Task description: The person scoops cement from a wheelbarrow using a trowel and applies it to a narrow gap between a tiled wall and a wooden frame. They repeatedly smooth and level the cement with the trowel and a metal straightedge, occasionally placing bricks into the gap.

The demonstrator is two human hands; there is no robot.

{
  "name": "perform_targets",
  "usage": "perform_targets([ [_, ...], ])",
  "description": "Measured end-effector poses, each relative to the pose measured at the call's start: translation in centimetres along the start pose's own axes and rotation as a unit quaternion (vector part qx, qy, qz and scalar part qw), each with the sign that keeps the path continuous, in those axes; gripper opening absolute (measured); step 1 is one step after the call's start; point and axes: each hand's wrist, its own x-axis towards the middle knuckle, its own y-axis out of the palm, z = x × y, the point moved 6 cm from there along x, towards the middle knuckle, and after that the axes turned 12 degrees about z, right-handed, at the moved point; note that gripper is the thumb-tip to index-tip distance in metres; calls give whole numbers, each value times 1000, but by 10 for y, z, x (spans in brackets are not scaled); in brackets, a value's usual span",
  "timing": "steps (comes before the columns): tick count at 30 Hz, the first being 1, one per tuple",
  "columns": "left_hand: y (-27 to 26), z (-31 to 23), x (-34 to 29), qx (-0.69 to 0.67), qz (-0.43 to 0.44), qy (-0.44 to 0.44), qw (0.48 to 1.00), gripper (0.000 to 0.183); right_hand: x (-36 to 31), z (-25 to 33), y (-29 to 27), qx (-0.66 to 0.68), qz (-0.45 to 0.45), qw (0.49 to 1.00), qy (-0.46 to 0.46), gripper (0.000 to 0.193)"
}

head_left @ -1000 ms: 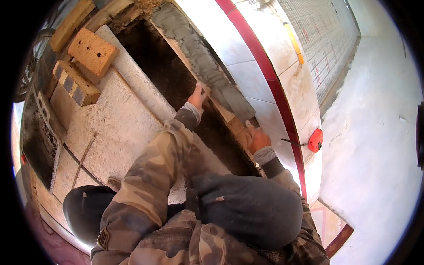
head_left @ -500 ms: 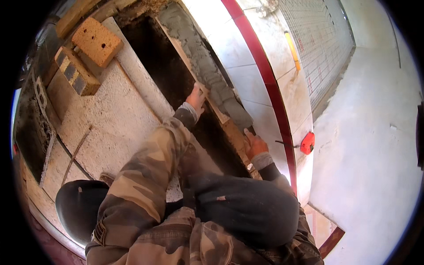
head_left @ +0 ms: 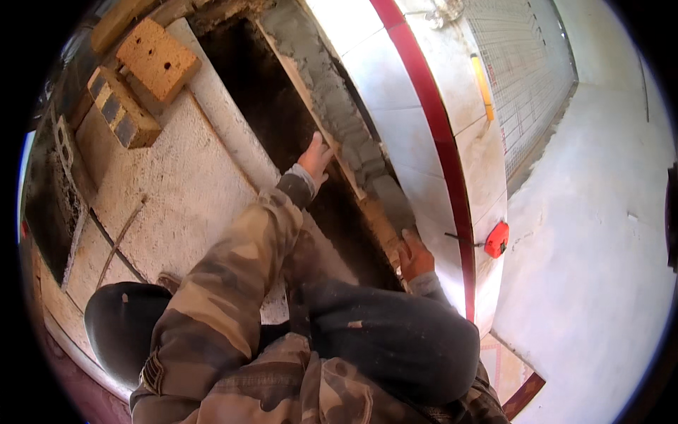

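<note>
A bed of wet grey mortar (head_left: 311, 78) runs along a narrow wooden strip (head_left: 295, 76) beside a dark, deep gap (head_left: 247, 78). My left hand (head_left: 315, 159) reaches over the gap with fingers spread, its tips at the strip's edge; it holds nothing I can see. Closer to me, my right hand (head_left: 417, 258) is at the near end of the mortar with its fingers bent. Whatever those fingers hold, if anything, is hidden. A rougher light-brown piece (head_left: 381, 222) continues the strip between the hands.
Two orange bricks, one with holes (head_left: 158, 60) and one dark-striped (head_left: 123, 109), lie on the rough slab (head_left: 183, 166) at left. Right of the mortar is a white tiled ledge (head_left: 417, 141) with a red stripe (head_left: 427, 92), a red case (head_left: 497, 240) and a yellow-handled tool (head_left: 482, 86).
My right hand has moved slightly toward me and right, along the mortar's near end. My left hand's fingers have loosened from the strip. The view has shifted a little.
</note>
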Motion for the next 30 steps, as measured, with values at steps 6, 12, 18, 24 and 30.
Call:
perform_targets([
  [6, 7, -5, 5, -23, 34, 26, 999, 96, 18, 6, -11, 24, 16, 1000, 0, 44],
  [12, 10, -8, -6, -42, 2, 9, 999, 95, 70, 53, -7, -60, 35, 997, -39, 53],
  [18, 5, -11, -2, -14, 31, 19, 999, 94, 92, 14, 5, -116, 17, 993, 18, 52],
  [24, 3, -11, -2, -23, 17, 16, 999, 92, 81, 24, -3, -40, 6, 999, -4, 53],
  [30, 7, -8, -1, -37, 34, 31, 998, 93, 59, 19, 7, -39, 30, 999, -18, 54],
])
